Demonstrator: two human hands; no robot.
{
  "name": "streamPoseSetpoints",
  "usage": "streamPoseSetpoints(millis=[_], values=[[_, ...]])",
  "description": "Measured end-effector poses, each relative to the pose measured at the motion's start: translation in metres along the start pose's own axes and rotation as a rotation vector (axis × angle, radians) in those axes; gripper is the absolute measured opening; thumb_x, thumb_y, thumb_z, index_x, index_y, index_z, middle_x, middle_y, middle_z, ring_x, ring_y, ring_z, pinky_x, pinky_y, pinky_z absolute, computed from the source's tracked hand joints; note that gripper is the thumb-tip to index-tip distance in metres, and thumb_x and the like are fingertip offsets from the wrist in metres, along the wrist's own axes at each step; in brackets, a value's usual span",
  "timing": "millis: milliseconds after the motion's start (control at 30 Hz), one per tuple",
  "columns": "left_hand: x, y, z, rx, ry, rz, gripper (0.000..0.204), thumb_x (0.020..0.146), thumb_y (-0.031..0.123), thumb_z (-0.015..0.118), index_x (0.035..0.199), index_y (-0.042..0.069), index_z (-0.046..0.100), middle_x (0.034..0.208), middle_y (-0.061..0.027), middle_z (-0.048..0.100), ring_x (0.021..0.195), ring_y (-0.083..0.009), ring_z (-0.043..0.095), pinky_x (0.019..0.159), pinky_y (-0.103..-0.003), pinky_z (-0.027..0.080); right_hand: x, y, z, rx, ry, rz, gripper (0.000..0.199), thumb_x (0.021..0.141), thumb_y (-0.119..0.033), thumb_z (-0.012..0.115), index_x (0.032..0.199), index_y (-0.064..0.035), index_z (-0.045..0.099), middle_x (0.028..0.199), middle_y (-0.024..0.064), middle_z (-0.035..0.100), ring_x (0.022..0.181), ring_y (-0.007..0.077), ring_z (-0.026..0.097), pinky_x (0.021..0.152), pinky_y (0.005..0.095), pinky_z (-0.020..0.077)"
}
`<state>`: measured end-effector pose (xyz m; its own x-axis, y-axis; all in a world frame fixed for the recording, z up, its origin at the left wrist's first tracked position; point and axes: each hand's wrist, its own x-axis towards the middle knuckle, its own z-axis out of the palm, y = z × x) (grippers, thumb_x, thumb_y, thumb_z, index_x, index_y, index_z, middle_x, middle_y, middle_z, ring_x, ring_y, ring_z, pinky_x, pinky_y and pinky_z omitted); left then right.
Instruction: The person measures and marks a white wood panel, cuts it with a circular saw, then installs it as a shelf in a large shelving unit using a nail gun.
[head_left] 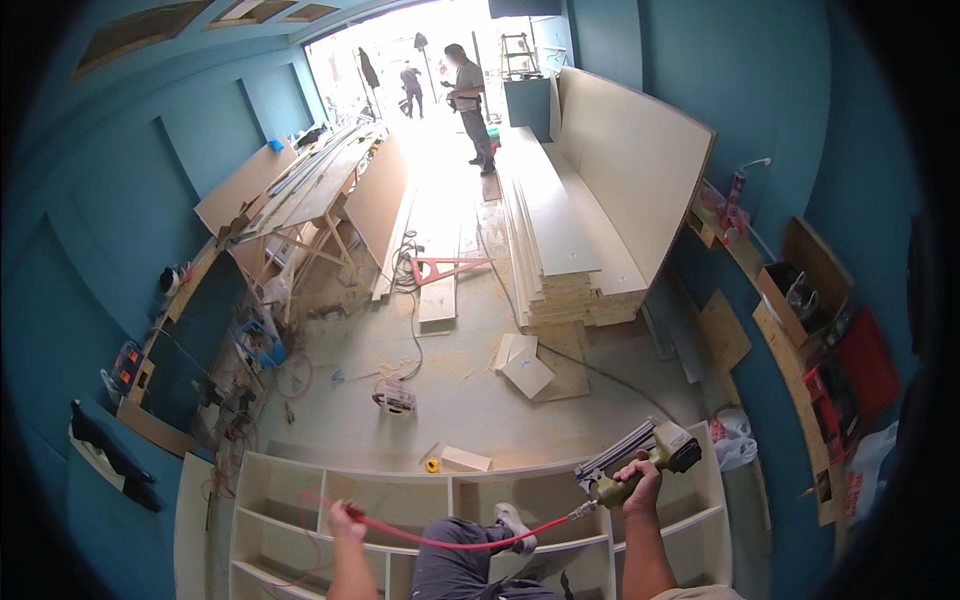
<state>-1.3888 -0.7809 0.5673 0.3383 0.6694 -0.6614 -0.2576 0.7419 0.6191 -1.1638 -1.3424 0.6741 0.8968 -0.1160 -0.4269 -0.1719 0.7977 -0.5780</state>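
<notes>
My right hand [640, 484] is closed around the handle of an olive-green pneumatic nail gun [668, 440], held up at the right with its long magazine slanting to the left. From the gun's metal fitting a red air hose [450, 544] sags across my lap to my left hand [347, 522], whose fingers are wrapped round it. Under both hands lies a pale cabinet frame [532, 470] divided into several compartments. One of my legs, with a light shoe [516, 526], is over it.
Beyond the frame's far edge are a yellow tape measure [432, 465] and a board offcut [466, 459]. A circular saw [395, 397] with a cable sits on the floor. Stacked panels [560, 235] fill the far right. A worktable [310, 190] stands far left; a person [470, 105] stands near the bright opening.
</notes>
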Motion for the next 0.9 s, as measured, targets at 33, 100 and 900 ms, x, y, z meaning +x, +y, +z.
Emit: streamPoseSetpoints(millis=[33, 100, 900], values=[[0.03, 0.011, -0.059, -0.069, 0.021, 0.035, 0.019, 0.094, 0.023, 0.052, 0.08, 0.011, 0.057, 0.066, -0.0037, 0.058, 0.054, -0.0189, 0.055, 0.051, -0.036, 0.049, 0.003, -0.001, 0.006, -0.008, 0.011, 0.002, 0.031, 0.077, -0.003, 0.052, 0.108, -0.0077, 0.053, 0.06, 0.0005, 0.044, 0.052, 0.0151, 0.046, 0.058, 0.0352, 0.0484], [0.055, 0.01, -0.161, -0.049, -0.065, -0.018, 0.013, 0.094, 0.024, 0.055, 0.1, 0.013, 0.058, 0.075, -0.0043, 0.06, 0.061, -0.0184, 0.057, 0.055, -0.035, 0.05, 0.01, -0.003, 0.018, -0.078, 0.007, -0.03, 0.029, 0.078, -0.005, 0.052, 0.107, -0.0079, 0.053, 0.06, 0.0005, 0.044, 0.052, 0.0154, 0.046, 0.058, 0.0353, 0.0481], [0.159, -0.179, 0.001, 0.069, -0.238, -0.399, 0.081, 0.095, 0.045, 0.058, 0.155, 0.016, 0.013, 0.123, -0.0161, 0.055, 0.084, -0.029, 0.065, 0.067, -0.041, 0.053, 0.125, -0.057, 0.32, -0.031, -0.301, -0.273, 0.027, 0.084, -0.008, 0.053, 0.111, -0.0066, 0.053, 0.064, -0.0003, 0.044, 0.055, 0.0128, 0.045, 0.061, 0.0319, 0.0479]])
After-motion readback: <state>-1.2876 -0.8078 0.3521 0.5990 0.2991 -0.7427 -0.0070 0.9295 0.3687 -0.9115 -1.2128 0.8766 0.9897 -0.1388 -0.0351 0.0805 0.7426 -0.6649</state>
